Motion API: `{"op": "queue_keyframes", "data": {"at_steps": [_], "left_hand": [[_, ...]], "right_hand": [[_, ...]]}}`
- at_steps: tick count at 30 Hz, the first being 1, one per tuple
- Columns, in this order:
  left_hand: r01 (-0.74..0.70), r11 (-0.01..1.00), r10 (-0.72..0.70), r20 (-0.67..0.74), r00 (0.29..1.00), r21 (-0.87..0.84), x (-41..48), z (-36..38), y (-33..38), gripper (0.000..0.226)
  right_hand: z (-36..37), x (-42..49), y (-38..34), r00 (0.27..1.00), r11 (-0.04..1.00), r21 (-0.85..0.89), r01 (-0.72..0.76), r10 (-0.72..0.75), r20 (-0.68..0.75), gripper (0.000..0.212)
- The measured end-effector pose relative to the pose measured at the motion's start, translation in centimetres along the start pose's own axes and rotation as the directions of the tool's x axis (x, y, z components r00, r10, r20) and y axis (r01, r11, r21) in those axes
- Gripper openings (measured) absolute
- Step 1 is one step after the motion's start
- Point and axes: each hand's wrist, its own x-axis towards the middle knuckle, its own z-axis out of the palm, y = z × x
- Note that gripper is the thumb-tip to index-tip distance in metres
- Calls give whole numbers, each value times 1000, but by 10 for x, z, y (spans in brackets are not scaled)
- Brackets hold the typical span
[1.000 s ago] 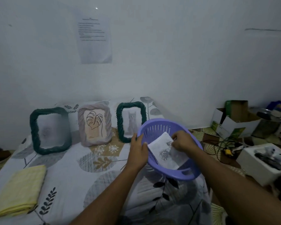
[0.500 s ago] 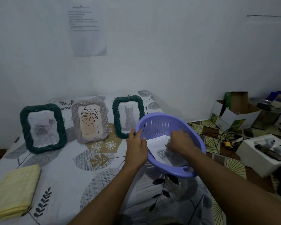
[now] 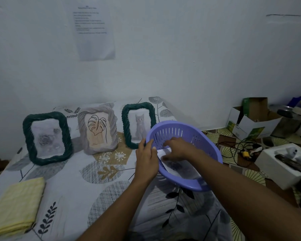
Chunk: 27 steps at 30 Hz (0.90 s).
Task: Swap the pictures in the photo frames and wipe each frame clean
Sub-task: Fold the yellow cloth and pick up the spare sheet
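Three photo frames lean on the wall at the back of the bed: a dark green one (image 3: 47, 138) with a rose picture, a grey one (image 3: 98, 129) with a leaf drawing, and a dark green one (image 3: 138, 124) with a cat picture. A purple basket (image 3: 195, 136) sits tilted on the bed's right side. My left hand (image 3: 147, 160) grips its near-left rim. My right hand (image 3: 178, 148) lies flat inside it, pressing on white printed pictures (image 3: 176, 168). A folded yellow cloth (image 3: 16, 206) lies at the near left.
The bed is covered by a leaf-patterned sheet (image 3: 94, 180). A printed sheet of paper (image 3: 94, 32) is stuck on the wall. On the floor to the right are cardboard boxes (image 3: 250, 122), cables (image 3: 240, 148) and a white box (image 3: 283, 164) with small items.
My right hand has gone from holding a picture up at the basket's middle to lying low on the pictures inside. The view has shifted so the frames sit further right.
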Motion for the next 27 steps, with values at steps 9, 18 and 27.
{"op": "queue_keyframes", "data": {"at_steps": [9, 18, 27], "left_hand": [[-34, 999, 34, -12, 999, 26, 1, 0, -2, 42], [-30, 999, 30, -12, 999, 27, 1, 0, 1, 42], [-5, 994, 1, -38, 999, -111, 5, 6, -11, 55]], "right_hand": [[13, 10, -1, 994, 999, 26, -42, 45, -97, 52], [15, 12, 5, 989, 998, 45, -38, 44, -143, 45], [-29, -26, 27, 912, 986, 119, 118, -61, -406, 31]]}}
